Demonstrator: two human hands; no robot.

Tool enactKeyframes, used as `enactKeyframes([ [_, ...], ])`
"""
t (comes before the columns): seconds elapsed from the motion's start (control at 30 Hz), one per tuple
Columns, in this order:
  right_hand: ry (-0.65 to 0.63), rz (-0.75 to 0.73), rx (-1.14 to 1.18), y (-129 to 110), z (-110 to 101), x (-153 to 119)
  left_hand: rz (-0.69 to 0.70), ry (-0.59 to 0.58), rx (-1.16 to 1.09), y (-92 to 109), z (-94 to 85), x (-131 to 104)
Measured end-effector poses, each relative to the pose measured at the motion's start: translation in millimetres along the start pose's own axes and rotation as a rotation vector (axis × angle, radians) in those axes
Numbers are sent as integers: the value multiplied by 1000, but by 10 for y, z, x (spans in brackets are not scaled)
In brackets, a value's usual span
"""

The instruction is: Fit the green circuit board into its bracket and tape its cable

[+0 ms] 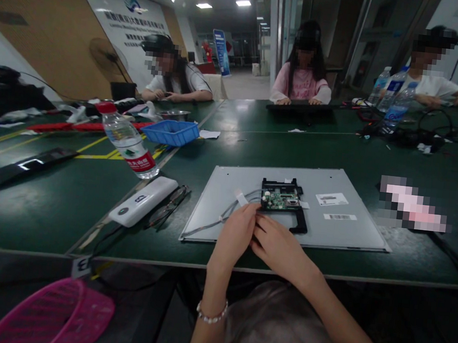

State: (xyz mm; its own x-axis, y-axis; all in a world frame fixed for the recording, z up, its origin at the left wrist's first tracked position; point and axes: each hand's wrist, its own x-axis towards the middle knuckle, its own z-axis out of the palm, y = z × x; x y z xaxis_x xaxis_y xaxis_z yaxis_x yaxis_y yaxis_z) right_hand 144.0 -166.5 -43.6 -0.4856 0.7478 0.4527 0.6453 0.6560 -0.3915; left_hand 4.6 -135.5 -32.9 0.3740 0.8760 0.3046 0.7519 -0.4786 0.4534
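A flat grey display panel [210, 191] lies face down on the table in front of me. On it sits a black plastic bracket [299, 221] carrying a green circuit board [281, 200]. A grey cable [207, 225] runs from the panel's left corner up to the board's left side. My left hand [238, 228] is closed at the board's lower left edge, beside the cable. Against its fingertips, my right hand [280, 245] is closed too, with fingers bent. Whatever is between the fingers is hidden.
Left of the panel are a white power bank [144, 201], glasses [168, 206], a water bottle [129, 144] and a blue basket [171, 133]. A blurred pink object [414, 204] lies to the right. Below the table edge is a pink basket [54, 314]. Several people sit opposite.
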Motion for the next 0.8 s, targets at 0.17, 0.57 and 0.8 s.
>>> enactKeyframes([
  [0.17,103,55,45,21,-173,-59,26,34,29,17,0,-20],
  [0.57,-206,301,-44,1346,-953,-92,33,62,190,-3,16,1],
  [0.8,-102,275,-6,1310,-818,-52,-18,87,149,-34,2,12],
])
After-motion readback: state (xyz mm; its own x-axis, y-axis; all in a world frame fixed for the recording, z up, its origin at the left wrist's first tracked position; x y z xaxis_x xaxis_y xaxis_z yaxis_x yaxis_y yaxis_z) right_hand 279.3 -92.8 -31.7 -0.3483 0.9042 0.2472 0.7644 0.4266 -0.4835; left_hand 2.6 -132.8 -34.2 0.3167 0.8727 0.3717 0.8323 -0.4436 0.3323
